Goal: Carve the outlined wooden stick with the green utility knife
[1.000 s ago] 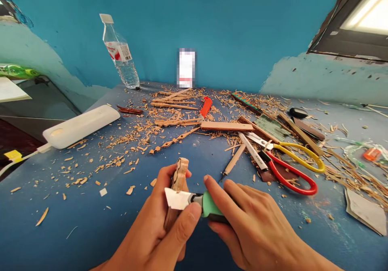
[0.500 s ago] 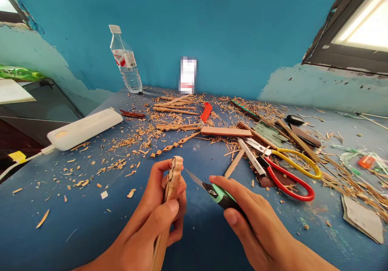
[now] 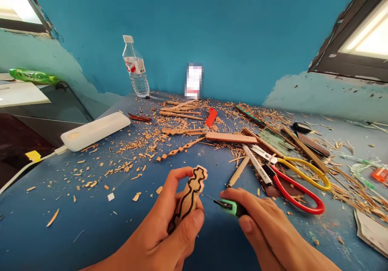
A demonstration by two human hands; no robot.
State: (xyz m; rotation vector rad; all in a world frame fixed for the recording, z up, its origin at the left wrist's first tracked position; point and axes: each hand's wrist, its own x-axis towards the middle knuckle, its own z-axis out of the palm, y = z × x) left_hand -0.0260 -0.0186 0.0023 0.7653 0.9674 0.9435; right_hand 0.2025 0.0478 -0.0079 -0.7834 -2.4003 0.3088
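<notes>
My left hand [image 3: 178,218] grips a flat piece of wood [image 3: 191,192], its top end tilted up and facing me. Wavy black outlines are drawn along the wood, and its upper edge is cut in a scalloped shape. My right hand [image 3: 260,218] is wrapped round a mint-green and black utility knife [image 3: 232,207]. The thin blade points left, its tip close to the right edge of the wood; whether it touches I cannot tell. Part of the wood is hidden behind my left fingers and thumb.
Wood shavings [image 3: 124,166] litter the blue table. Scissors [image 3: 297,182] with red and yellow handles lie at right, near a wood strip [image 3: 230,137] and a red-handled knife [image 3: 211,117]. A water bottle [image 3: 138,73] stands at the back, a white power strip [image 3: 97,130] at left.
The piece of wood has turned in my left hand, so its outlined flat face now shows. Both hands sit slightly farther right in view, and the knife blade has turned nearly edge-on.
</notes>
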